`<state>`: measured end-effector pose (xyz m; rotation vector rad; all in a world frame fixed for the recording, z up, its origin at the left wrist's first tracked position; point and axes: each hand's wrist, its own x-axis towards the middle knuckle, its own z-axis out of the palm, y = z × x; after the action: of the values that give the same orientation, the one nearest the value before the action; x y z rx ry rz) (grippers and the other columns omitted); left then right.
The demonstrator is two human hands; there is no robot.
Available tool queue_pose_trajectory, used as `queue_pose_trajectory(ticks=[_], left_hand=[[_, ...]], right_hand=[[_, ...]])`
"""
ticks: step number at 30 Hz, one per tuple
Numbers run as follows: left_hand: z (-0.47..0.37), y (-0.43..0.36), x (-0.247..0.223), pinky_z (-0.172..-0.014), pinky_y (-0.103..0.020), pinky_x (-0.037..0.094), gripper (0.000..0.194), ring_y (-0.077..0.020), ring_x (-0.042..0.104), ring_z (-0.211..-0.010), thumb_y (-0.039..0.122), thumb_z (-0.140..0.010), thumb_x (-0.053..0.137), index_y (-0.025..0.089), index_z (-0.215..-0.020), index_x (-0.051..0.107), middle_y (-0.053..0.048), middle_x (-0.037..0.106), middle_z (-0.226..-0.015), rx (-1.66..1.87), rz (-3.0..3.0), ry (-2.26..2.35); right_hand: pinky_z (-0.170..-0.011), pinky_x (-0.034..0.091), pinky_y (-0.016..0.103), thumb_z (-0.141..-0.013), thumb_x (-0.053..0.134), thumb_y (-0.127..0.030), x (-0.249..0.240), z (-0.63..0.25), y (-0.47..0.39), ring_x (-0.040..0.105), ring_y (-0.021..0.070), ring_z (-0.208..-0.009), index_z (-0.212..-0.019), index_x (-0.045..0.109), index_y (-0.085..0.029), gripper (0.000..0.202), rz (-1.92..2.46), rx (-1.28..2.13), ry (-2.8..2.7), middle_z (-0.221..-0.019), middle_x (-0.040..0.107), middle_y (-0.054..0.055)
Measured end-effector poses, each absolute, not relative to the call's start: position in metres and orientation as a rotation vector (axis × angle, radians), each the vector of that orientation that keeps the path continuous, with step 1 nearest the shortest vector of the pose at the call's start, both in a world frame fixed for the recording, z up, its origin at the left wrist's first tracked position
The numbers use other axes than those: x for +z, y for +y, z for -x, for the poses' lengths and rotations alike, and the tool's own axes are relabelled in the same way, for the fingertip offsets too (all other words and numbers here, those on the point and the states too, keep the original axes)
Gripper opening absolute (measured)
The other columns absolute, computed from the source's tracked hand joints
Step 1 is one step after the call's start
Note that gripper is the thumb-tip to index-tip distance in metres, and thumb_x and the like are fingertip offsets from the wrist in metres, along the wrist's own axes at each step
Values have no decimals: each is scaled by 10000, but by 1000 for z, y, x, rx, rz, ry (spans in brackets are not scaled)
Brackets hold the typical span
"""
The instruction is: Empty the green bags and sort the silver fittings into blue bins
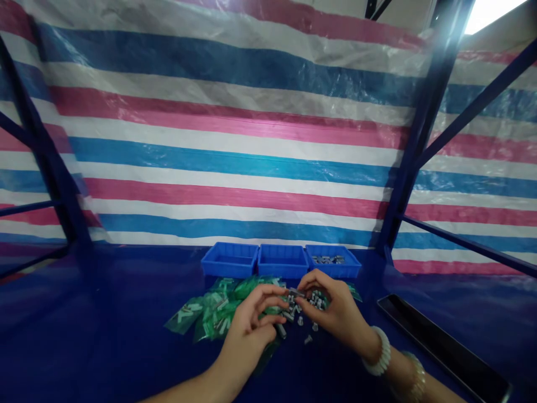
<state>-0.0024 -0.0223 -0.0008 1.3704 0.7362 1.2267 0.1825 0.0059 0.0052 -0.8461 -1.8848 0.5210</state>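
Observation:
My right hand pinches a small grey metal piece between thumb and fingertips. My left hand is just left of it, fingers curved and apart. Its index fingertip comes close to the piece; whether they touch I cannot tell. Beneath and between both hands lies a loose heap of small metal parts, some of them short cylinders. A few stray parts rest on the blue table nearer to me. Left of the heap, partly behind my left hand, are green plastic bags with small pale and metal pieces inside.
Along the back stand a left blue bin, a middle blue bin and a right blue bin with metal parts in it. A dark, long flat device lies at the right. Blue frame posts and a striped sheet enclose the table.

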Motion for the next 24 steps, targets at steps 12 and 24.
queue_pose_trajectory(ticks=[12, 24], left_hand=[[8, -26, 0, -800, -346, 460, 435, -246, 557, -1050, 9, -698, 439, 232, -1031, 606, -66, 601, -1159, 1346, -1954, 766], [9, -22, -1, -786, -335, 437, 395, -240, 557, -1045, 27, -711, 430, 235, -1004, 594, -57, 600, -1196, 1364, -1823, 900]], right_hand=[[-743, 513, 309, -822, 656, -304, 1, -191, 25, 646, 175, -819, -917, 641, -191, 149, 740, 881, -1789, -884, 687, 41], [-829, 438, 403, -937, 430, -199, -1, -238, 76, 553, 254, -936, -1109, 604, -122, 256, 1232, -246, -2009, -999, 636, 141]])
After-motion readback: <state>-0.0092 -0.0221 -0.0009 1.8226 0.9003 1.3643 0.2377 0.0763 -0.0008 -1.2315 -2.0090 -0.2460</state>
